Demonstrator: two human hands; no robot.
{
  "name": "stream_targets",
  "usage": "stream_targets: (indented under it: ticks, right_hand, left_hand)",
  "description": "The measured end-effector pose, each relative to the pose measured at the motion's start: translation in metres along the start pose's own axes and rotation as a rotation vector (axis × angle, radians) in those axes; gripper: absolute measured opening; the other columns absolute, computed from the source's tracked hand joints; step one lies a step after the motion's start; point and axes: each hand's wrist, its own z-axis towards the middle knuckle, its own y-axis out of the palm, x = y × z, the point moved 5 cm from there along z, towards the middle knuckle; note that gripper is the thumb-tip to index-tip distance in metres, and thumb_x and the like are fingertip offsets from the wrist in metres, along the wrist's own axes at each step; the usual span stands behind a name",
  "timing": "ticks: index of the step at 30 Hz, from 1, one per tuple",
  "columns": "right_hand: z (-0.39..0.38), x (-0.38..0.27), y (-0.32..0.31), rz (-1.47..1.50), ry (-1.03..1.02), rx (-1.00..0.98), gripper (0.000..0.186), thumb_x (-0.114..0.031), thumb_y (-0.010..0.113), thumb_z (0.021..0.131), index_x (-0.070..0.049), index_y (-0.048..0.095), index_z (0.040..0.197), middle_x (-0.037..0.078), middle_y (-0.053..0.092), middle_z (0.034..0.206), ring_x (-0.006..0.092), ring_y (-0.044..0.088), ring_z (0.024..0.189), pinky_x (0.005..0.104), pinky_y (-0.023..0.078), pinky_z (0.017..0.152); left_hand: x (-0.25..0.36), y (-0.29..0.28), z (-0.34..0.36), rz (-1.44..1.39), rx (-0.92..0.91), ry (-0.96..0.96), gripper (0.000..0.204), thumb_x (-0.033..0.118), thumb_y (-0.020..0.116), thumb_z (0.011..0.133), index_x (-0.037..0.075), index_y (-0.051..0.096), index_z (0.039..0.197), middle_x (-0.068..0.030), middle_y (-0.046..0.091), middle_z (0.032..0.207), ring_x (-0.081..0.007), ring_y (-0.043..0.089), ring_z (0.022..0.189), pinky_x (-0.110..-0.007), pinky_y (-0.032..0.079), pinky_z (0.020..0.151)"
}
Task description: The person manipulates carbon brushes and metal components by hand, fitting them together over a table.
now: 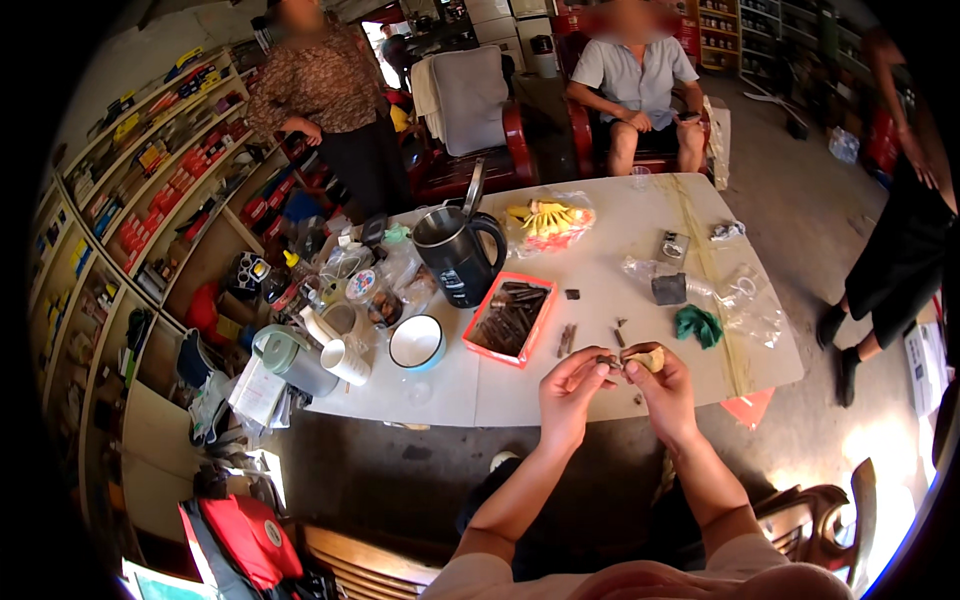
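Both hands are at work above the near edge of the pale table [620,235]. The left hand [566,392] pinches a small dark piece [606,360] between thumb and fingertips. The right hand [668,390] grips a tan, irregular piece [651,357], its thumb pressed over the front. The fingertips of the two hands nearly meet; whether the two held pieces touch cannot be determined, nor can the material of either be confirmed. The step in hand is judged to be close two-handed handling of these small pieces. Any next move is judged to call for a firm pinch on both sides and fine fingertip control, since the pieces are small and could slip to the surface below. Just beyond the hands lie loose dark strips [567,340] and smaller dark fragments [620,332]. An open red-edged box [549,318], holding many similar dark strips, stands to the left of these. To the right of the hands lies a crumpled green cloth [698,326], with a dark grey block [669,289] near it, on the far side, beside clear plastic wrapping [757,318].
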Motion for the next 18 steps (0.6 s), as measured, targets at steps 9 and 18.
stream_targets:
  ticks: [9,18]
  right_hand:
    - [0.000,0.001,0.001,-0.047,0.081,0.013,0.016,-0.002,0.061,0.090,0.001,0.057,0.106,0.002,0.060,0.096,0.0067,0.054,0.088,0.0218,0.045,0.080]
    - [0.005,0.010,-0.004,-0.024,-0.021,-0.012,0.019,0.000,0.061,0.090,0.001,0.051,0.106,0.003,0.058,0.093,0.0071,0.056,0.088,0.0208,0.047,0.077]
  left_hand:
    - [0.001,-0.002,-0.002,0.025,0.079,0.040,0.022,0.005,0.062,0.089,-0.002,0.061,0.109,-0.0097,0.066,0.099,-0.0163,0.063,0.092,-0.030,0.054,0.073]
    - [-0.003,-0.002,0.001,-0.021,0.059,0.003,0.024,0.004,0.064,0.088,-0.003,0.061,0.111,-0.0088,0.065,0.100,-0.0145,0.062,0.092,-0.029,0.055,0.075]
